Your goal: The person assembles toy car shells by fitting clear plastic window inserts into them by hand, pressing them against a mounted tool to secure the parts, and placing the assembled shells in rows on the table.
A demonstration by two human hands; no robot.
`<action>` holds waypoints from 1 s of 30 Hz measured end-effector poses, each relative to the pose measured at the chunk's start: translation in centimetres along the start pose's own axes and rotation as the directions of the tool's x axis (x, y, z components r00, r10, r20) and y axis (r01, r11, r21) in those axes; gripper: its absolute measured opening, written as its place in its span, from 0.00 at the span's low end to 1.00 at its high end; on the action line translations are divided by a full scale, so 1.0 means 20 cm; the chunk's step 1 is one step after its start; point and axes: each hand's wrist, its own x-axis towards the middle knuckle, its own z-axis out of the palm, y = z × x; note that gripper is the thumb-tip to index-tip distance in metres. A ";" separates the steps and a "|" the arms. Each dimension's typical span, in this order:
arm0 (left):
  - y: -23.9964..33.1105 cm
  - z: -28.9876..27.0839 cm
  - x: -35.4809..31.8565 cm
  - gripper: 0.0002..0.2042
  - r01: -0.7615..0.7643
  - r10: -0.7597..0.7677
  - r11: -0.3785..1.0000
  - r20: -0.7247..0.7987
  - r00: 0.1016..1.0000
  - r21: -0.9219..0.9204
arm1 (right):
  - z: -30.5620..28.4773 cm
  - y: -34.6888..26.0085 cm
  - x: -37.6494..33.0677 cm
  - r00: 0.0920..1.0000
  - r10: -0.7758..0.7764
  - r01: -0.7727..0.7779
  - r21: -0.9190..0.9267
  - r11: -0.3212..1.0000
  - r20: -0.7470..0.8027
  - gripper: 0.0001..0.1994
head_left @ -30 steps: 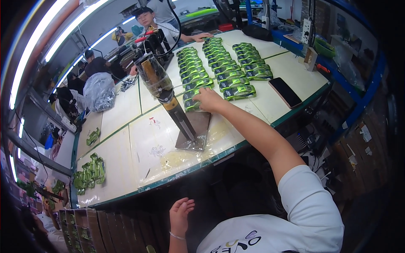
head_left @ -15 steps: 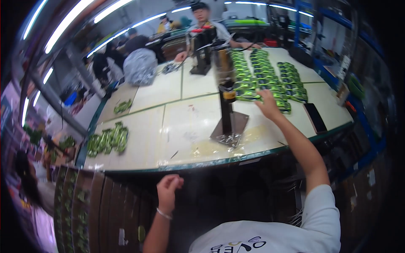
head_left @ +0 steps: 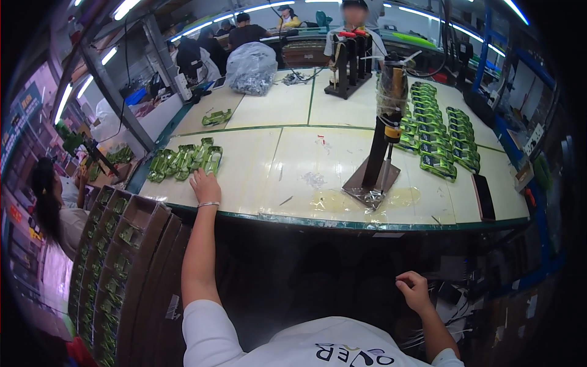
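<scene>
Table edge [head_left: 367, 223]: left hand [head_left: 205, 185] by green packs [head_left: 186, 162].

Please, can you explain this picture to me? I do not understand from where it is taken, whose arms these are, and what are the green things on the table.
The camera sits on a person's head and looks down, so both arms belong to that person. The lens bends straight lines. The left hand reaches onto the pale table and touches a small row of green packets. The right hand is low, below the table edge, and holds nothing. On the table also stand a dark upright stand and many more green packets in rows. Cardboard boxes stand at the left. Other people work behind.
</scene>
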 end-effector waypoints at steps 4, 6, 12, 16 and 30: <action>0.09 -0.16 -0.11 0.09 -0.106 0.133 0.972 0.116 0.984 -0.212 | 0.15 -0.11 0.02 0.991 -0.016 0.005 0.082 0.997 0.136 0.06; 0.13 -0.27 -0.21 0.08 -0.219 0.237 0.934 0.033 0.971 -0.283 | 0.24 -0.20 0.07 0.969 -0.128 0.109 0.101 0.989 0.209 0.06; 0.19 -0.41 -0.44 0.06 -0.511 0.459 0.754 -0.224 0.860 -0.413 | 0.50 -0.43 0.09 0.846 -0.370 0.290 0.252 0.923 0.383 0.07; 0.28 -0.60 -0.61 0.03 -0.402 0.297 0.700 -0.272 0.915 -0.590 | 0.54 -0.53 0.13 0.795 -0.573 0.544 0.183 0.819 0.198 0.13; 0.88 -0.47 -0.29 0.11 0.152 0.229 0.355 0.243 0.943 -0.922 | 0.52 -0.51 0.15 0.977 -0.198 0.175 0.241 0.955 0.076 0.30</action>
